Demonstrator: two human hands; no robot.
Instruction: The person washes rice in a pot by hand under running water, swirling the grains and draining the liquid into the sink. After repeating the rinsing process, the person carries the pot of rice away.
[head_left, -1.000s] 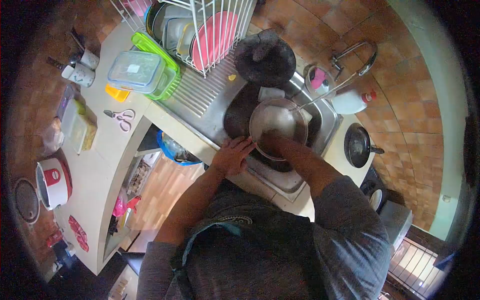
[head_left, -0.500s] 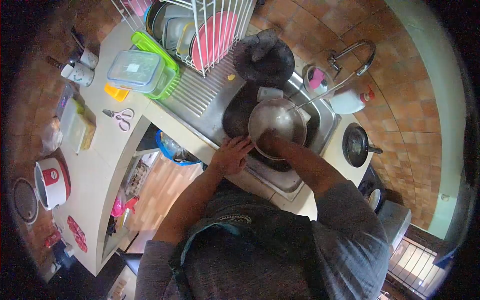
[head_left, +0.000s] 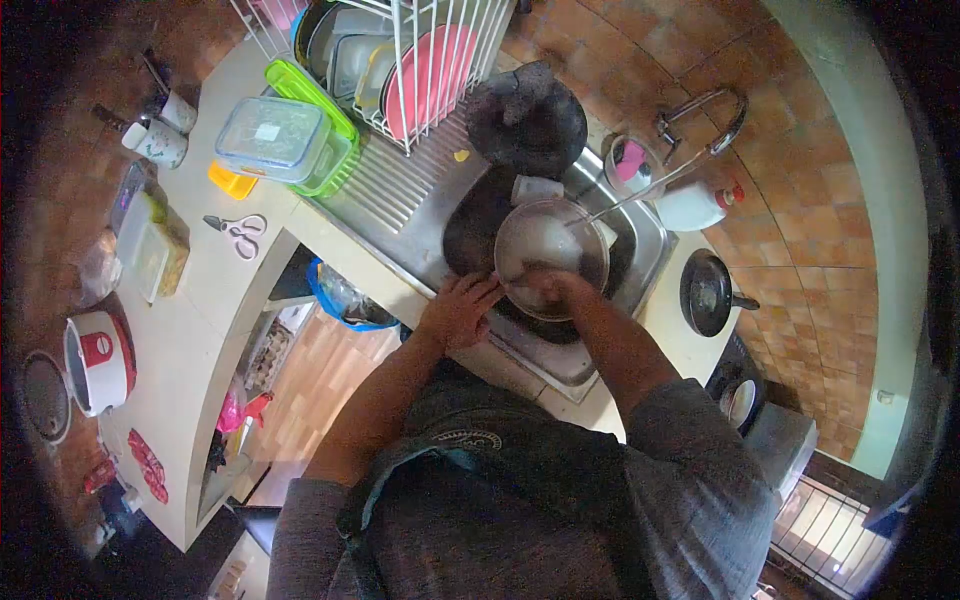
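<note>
A round metal bowl (head_left: pixel 535 228) sits in the sink, tilted toward me, under the end of the faucet spout. My left hand (head_left: pixel 460 312) is at the bowl's near-left rim, its fingers closed against the edge. Inside the bowl is my right hand (head_left: pixel 553 288), bent at the wrist near the bottom. Its fingers look curled, but whatever they hold is hidden. A dark wok (head_left: pixel 527 120) rests at the sink's back edge. Below it, a small pale container (head_left: pixel 538 188) lies in the basin beside the bowl.
The faucet (head_left: pixel 728 130) arches over the sink (head_left: pixel 655 245). A white bottle with a red cap (head_left: pixel 692 205) and a frying pan (head_left: pixel 706 292) stand to the right. At left are a dish rack (head_left: pixel 398 75), plastic containers (head_left: pixel 270 138), scissors (head_left: pixel 240 232) and a rice cooker (head_left: pixel 98 362).
My right hand has shifted within the bowl, and more of it shows now. My left hand stays at the rim. The whole view has moved slightly.
</note>
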